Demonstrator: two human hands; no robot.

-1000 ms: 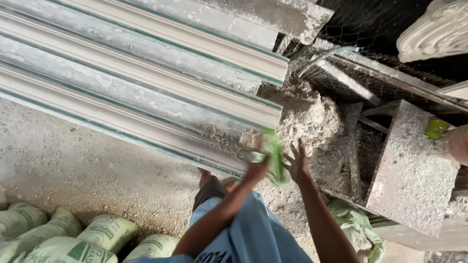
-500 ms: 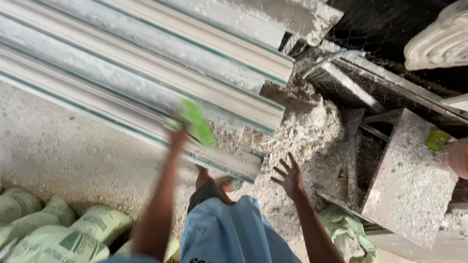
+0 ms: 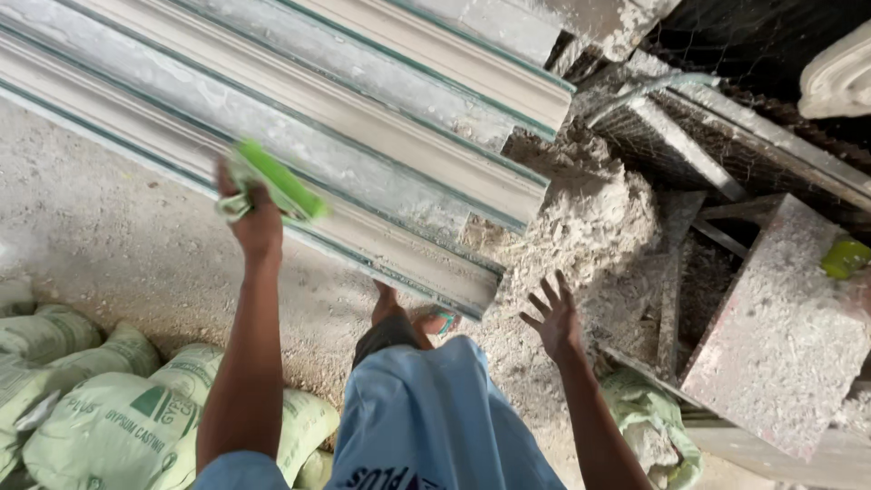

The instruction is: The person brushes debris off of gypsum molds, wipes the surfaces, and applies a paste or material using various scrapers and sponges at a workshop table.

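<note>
Green tool (image 3: 277, 180) clenched in the left hand (image 3: 255, 220), raised over the near edge of the stacked grey moulding lengths (image 3: 363, 154), seemingly to work that edge. Right hand (image 3: 554, 320) empty, fingers splayed, hovering near the rubble heap (image 3: 590, 218), perhaps for balance.

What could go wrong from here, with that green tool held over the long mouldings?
The left hand holds the green tool right over the edge of the long mouldings; a knock might chip them. The right hand is empty and spread above the rubble pile, and a foot stands close under the mouldings' end, so a stumble seems possible.
</note>
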